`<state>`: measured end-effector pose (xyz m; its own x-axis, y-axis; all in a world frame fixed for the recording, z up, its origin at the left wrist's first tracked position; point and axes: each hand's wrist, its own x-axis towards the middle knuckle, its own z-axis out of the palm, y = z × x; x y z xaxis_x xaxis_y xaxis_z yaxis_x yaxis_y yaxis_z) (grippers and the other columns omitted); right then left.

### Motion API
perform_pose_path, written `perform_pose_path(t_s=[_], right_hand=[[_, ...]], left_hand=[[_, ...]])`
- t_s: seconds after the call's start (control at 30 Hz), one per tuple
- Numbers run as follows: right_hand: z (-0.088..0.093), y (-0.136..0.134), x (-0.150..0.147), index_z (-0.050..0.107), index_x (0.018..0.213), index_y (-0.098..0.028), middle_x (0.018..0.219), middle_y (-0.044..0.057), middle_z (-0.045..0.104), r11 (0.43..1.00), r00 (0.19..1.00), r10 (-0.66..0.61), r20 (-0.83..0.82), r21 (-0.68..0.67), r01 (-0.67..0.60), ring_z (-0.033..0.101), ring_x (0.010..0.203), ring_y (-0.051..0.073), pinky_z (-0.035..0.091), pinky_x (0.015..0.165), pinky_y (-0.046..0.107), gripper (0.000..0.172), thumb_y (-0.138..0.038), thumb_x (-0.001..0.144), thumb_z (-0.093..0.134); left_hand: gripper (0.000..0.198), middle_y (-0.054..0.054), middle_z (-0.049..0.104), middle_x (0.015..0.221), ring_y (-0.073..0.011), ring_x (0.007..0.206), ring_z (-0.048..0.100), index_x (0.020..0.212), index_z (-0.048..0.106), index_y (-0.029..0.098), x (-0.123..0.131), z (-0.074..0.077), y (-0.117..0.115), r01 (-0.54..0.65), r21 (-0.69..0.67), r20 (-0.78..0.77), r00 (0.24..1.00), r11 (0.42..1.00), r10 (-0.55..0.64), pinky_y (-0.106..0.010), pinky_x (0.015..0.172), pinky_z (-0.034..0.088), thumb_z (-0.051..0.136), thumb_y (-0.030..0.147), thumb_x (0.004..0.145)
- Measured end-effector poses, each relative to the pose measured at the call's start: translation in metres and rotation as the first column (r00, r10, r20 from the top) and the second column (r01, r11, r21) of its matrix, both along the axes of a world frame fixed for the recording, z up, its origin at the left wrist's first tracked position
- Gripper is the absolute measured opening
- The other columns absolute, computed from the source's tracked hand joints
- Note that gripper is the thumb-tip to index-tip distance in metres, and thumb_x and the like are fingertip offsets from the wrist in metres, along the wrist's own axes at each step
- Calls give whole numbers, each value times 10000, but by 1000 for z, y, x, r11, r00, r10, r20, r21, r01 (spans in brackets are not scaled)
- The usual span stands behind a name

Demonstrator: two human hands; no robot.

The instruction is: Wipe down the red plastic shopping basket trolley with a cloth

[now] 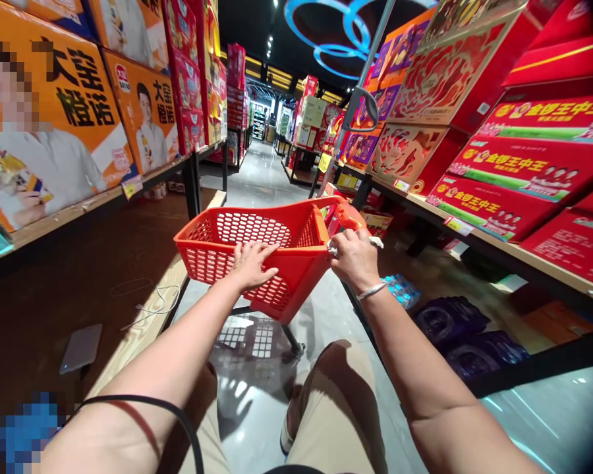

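Observation:
A red plastic shopping cart basket [301, 280] with perforated sides stands in front of me in the aisle. My left hand [251, 264] lies over its near rim, fingers spread and holding nothing. At the basket's right corner, beside the red handle [350, 217], my right hand [354, 261] is closed on a crumpled white cloth [377, 243]. Bits of the cloth stick out on both sides of the fingers, which press against the rim. The part of the basket's floor nearest me is hidden by its wall.
Orange boxes [143, 115] fill the left shelf; red boxes [494, 187] line the right one. A metal pole [378, 43] rises beyond the handle. A white cable [158, 299] and a flat grey device [82, 347] lie at lower left. The tiled aisle [257, 178] runs ahead.

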<state>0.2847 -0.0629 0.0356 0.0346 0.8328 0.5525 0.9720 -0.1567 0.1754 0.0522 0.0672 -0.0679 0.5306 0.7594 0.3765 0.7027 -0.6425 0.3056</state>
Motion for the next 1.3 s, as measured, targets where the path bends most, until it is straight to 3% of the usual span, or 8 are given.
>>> perform_pose_path(t_s=[0.2,0.37,0.6,0.83,0.97,1.07,1.17,1.3], right_hand=[[8,-7,-24,691,1108,-233,1126,88,676,972,976,214,-33,-89,-216,494,1064,286,451,850,376,270,-265,846,633],[10,-20,-26,694,1121,-253,1155,54,693,835,844,522,-125,-125,-536,501,1088,271,455,957,393,332,-168,806,632],[18,-32,8,689,1091,-237,1146,80,692,905,895,394,-207,255,-340,551,1093,289,429,996,442,369,-143,742,616],[9,-39,-1,665,1154,-231,1168,84,687,797,763,601,-239,248,-550,591,1135,267,425,1008,422,377,-197,785,591],[11,-15,31,683,1126,-227,1181,83,687,851,796,519,-311,272,-449,585,1158,264,397,1034,434,324,-230,819,577],[24,6,54,705,1094,-227,1161,78,692,916,859,397,-324,204,-346,578,1138,265,378,1037,441,298,-232,827,573],[47,22,49,721,1079,-223,1109,72,691,917,871,391,-299,39,-398,588,1034,237,410,981,401,278,-244,829,603],[68,44,8,727,1092,-236,1083,37,701,767,827,512,-232,-311,-562,592,963,195,469,888,330,296,-205,801,681]], left_hand=[[754,-110,505,1465,-315,1364,435,1530,434,295,35,14,-27,185,124,120,972,975,-200,-577,1215,215,663,422,824],[662,-101,509,1440,-305,1344,457,1498,467,296,29,13,-24,183,131,202,957,974,-207,-553,1169,314,637,431,873],[600,-86,500,1395,-277,1336,457,1427,513,283,5,7,-17,226,110,334,909,968,-250,-486,1193,345,658,483,880],[815,-138,496,1392,-336,1349,457,1360,467,233,-7,9,-30,149,146,322,928,978,-190,-541,1179,348,826,547,699],[809,-138,507,1423,-362,1382,448,1344,443,247,-12,12,-34,103,119,265,955,987,-132,-632,1188,291,849,430,670],[809,-133,489,1472,-378,1429,413,1363,424,273,-11,15,-37,106,88,242,962,990,-125,-681,1196,248,837,422,684],[827,-144,484,1486,-392,1446,396,1366,415,257,-5,18,-41,115,92,242,961,989,-134,-695,1206,228,841,441,682],[745,-122,544,1364,-357,1371,477,1304,450,240,2,18,-45,133,136,306,937,982,-169,-578,1180,379,833,376,680]])
